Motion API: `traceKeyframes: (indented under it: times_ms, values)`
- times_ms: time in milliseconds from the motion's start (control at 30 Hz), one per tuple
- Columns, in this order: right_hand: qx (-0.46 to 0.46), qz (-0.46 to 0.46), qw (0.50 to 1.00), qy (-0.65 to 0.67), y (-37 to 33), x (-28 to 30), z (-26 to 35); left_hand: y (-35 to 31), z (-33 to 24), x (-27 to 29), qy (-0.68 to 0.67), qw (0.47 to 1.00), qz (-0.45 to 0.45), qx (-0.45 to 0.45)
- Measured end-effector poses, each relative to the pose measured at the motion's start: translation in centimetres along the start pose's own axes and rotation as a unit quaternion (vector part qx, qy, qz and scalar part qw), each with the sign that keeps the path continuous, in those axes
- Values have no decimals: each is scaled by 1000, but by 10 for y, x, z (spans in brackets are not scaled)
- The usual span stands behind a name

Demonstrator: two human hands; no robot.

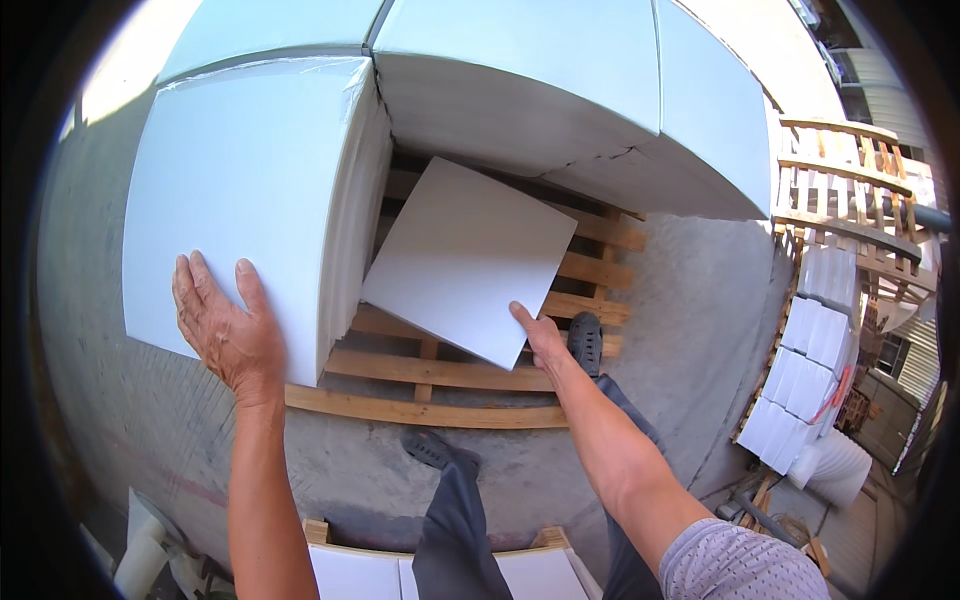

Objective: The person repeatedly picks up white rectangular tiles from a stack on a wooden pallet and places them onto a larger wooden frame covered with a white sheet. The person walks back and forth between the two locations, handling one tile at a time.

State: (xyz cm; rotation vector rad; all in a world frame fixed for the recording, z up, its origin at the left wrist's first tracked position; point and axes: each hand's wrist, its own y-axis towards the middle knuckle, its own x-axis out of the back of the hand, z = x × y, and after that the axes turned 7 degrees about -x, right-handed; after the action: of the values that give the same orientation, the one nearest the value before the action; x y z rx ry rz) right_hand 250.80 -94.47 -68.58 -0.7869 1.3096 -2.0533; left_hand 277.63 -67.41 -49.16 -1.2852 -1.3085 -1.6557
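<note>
My left hand [232,325] lies flat, fingers spread, on top of a tall stack of white sheets [240,170] at the left. The stack's layered side edges show on its right. My right hand [540,338] grips the near right corner of a square white panel [475,260], thumb on top and the other fingers hidden beneath. That panel sits turned at an angle over the slats of a wooden pallet [430,372], beside the tall stack. Whether the panel is one sheet or several I cannot tell.
More tall white stacks [520,45] stand behind, forming a wall. Wooden pallets [850,170] and wrapped white bundles [805,340] are at the right. My shoes [585,340] are at the pallet's near side. Another white stack [355,572] lies behind my legs.
</note>
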Motion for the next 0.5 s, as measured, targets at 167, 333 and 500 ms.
traceKeyframes:
  times_ms: [167,333,500]
  values:
    - [16,47,999,-19,-40,4,43,2,0,5,-10,1000,-1,6]
    - [8,75,989,-124,-55,12,87,2,0,5,2,1000,9,17]
    - [-12,120,984,-134,-54,11,91,5,-5,8,-10,1000,-1,15]
